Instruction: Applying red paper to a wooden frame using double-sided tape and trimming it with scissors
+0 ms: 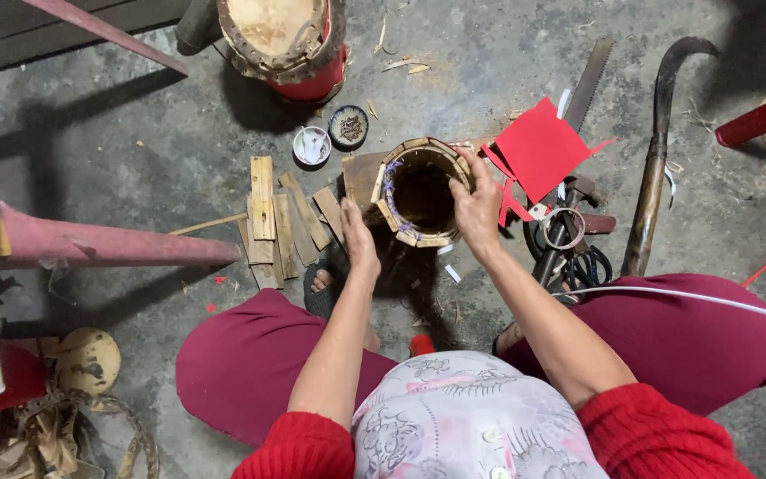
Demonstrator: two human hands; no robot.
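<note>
A small open wooden cylinder, made of flat staves bound at the rim with purple cord, stands on the concrete floor between my knees. My left hand presses against its outer left side near the base. Over the right part of the rim, my right hand grips the top edge with its fingers. The inside of the cylinder is dark and looks hollow.
Loose wooden slats lie to the left. Two small round dishes sit behind them. Red paper, a saw, a curved blade, tape rolls and scissors lie to the right. A larger drum stands beyond. Red bars cross at left.
</note>
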